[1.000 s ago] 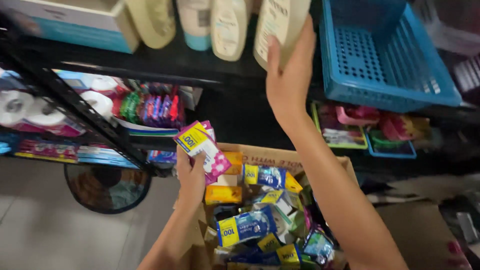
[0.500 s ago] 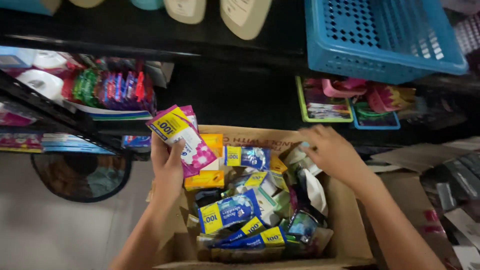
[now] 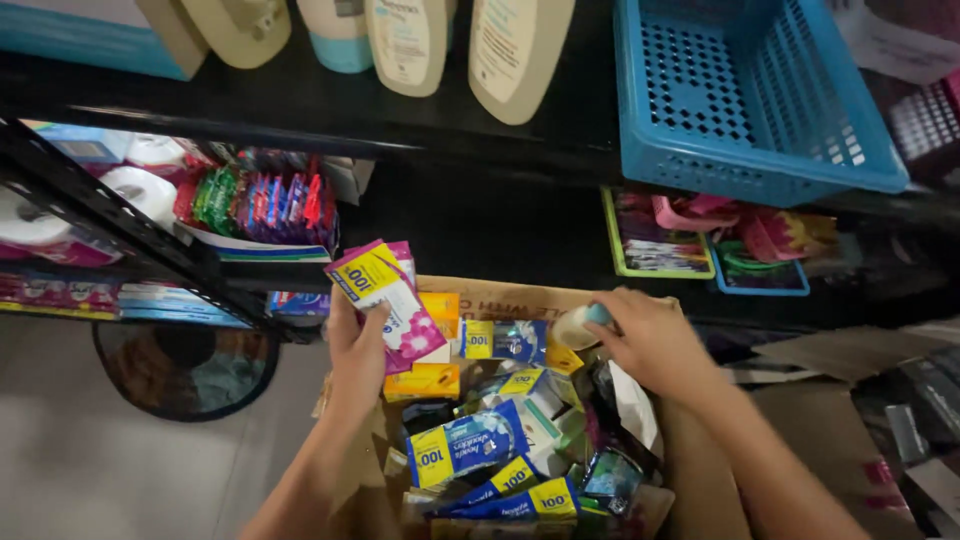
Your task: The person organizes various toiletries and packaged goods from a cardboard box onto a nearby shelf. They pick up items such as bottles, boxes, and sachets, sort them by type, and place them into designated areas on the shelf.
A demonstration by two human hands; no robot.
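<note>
My left hand [image 3: 358, 352] holds up a pink and yellow flat packet [image 3: 385, 299] at the left edge of an open cardboard box [image 3: 520, 297]. The box is crammed with small blue, yellow and white product packs [image 3: 470, 445]. My right hand [image 3: 650, 345] reaches into the box's far right side and grips a small pale bottle with a light blue cap [image 3: 581, 325].
A black shelf above carries cream lotion bottles [image 3: 512, 55] and a blue perforated plastic basket [image 3: 740, 95]. Toilet rolls [image 3: 140, 190] and coloured packets [image 3: 262, 205] fill the lower shelf at left. A dark round bin [image 3: 185, 365] stands on the floor left of the box. Flattened cardboard [image 3: 830, 350] lies at right.
My right hand came down from a bottle on the top shelf into the box and closed on the small bottle. My left hand kept holding the pink packet.
</note>
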